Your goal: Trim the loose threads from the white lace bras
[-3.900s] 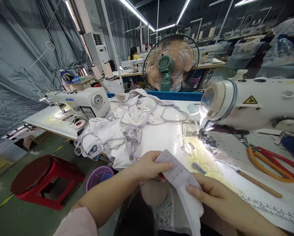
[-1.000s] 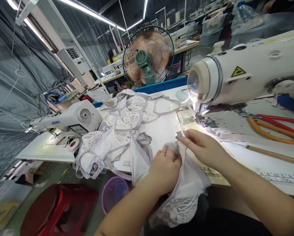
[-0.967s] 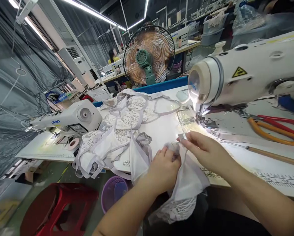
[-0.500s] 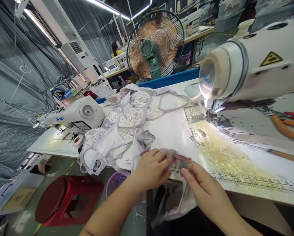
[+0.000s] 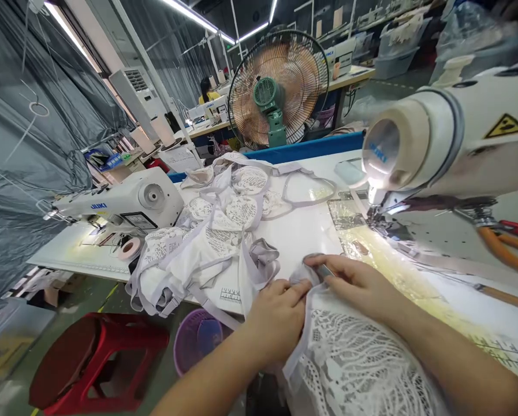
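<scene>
A white lace bra (image 5: pixel 362 358) with pale grey edging hangs over the table's front edge toward me. My left hand (image 5: pixel 280 315) is closed on its edging, fingers bent over the cloth. My right hand (image 5: pixel 349 280) pinches the same bra's grey edge a little farther right, thumb and fingertips together. Left of my hands lies a heap of white lace bras (image 5: pixel 224 225), with straps drooping off the table edge. On the right stands the head of a sewing machine (image 5: pixel 406 144), its lamp lit over the needle area.
Orange-handled scissors (image 5: pixel 501 248) and a wooden-handled tool (image 5: pixel 505 297) lie at right. A second sewing machine (image 5: pixel 124 202) stands at left. A green fan (image 5: pixel 276 92) is behind the table. Below are a red stool (image 5: pixel 103 358) and a purple basket (image 5: pixel 193 341). A person in yellow sits far back.
The bra has been drawn up and spread, so a lace cup now shows between my forearms. My right hand has turned and moved slightly up. The camera view has shifted a little.
</scene>
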`<state>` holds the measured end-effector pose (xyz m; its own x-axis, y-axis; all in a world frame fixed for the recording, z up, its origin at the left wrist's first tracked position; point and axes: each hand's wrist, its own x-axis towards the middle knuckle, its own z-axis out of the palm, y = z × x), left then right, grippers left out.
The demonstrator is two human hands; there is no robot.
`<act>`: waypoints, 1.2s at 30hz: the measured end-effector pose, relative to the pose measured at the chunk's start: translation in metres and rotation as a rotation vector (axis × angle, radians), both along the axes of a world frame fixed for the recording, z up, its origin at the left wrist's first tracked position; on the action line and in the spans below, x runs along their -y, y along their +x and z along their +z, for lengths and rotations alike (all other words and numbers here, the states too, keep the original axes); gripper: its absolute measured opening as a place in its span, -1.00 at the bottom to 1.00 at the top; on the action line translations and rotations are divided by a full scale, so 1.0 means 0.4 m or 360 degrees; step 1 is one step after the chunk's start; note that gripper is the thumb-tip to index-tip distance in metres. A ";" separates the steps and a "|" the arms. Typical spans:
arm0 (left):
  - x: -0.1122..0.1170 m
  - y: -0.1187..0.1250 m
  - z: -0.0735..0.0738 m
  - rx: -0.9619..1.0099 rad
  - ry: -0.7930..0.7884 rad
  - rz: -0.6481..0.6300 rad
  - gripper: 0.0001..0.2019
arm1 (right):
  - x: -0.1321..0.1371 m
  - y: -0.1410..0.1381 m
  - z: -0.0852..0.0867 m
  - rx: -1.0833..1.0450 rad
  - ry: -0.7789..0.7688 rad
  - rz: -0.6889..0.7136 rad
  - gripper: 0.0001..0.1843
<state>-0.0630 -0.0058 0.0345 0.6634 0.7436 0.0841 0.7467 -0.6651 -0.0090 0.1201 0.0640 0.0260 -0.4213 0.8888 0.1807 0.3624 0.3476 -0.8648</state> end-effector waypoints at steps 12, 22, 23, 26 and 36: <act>-0.031 0.004 -0.004 0.0139 0.0026 0.0215 -0.66 | 0.116 0.077 -0.020 0.0284 -0.0037 0.0062 -0.65; -0.106 0.041 0.025 0.0300 -0.0387 0.0737 -0.69 | 0.193 0.044 0.035 -0.0202 -0.0288 0.0041 -0.67; -0.116 0.041 0.035 0.0287 -0.0404 0.0682 -0.77 | 0.202 0.054 0.035 -0.0278 -0.0321 0.0031 -0.69; -0.140 0.049 0.053 0.0517 -0.0102 0.0410 -0.86 | 0.201 0.103 0.020 -0.0627 -0.0356 -0.0173 -0.75; -0.115 0.069 -0.026 0.0516 0.0604 -0.0241 -0.84 | 0.187 0.119 -0.037 -0.0570 -0.0527 -0.0373 -0.67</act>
